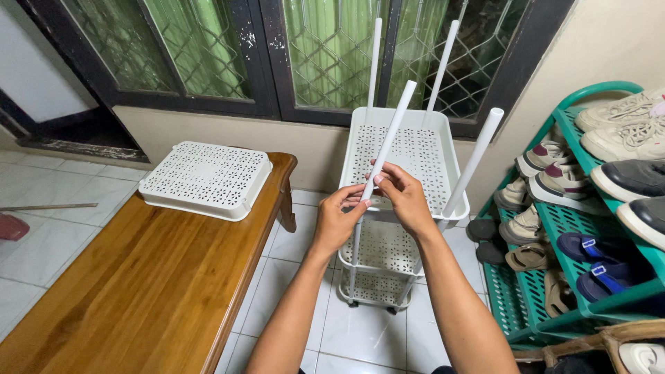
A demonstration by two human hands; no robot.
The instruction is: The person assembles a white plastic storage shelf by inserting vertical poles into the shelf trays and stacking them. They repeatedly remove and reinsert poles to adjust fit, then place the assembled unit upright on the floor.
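Observation:
A white plastic tiered cart (405, 208) stands on the tiled floor, its perforated shelves stacked on thin white poles. Both my hands meet at its near left corner. My left hand (338, 220) and my right hand (402, 197) pinch the base of one white pole (392, 136), which tilts up to the right from the top shelf's rim. Three more white poles (474, 158) rise from the other corners. A spare white perforated tray (206, 178) lies upside down on the wooden table (131, 291) to my left.
A green shoe rack (589, 235) full of sneakers and sandals stands close on the right. Dark-framed windows with a wire grille (325, 55) fill the wall behind the cart. White floor tiles (367, 332) show between table and rack. A thin stick (48, 206) lies far left.

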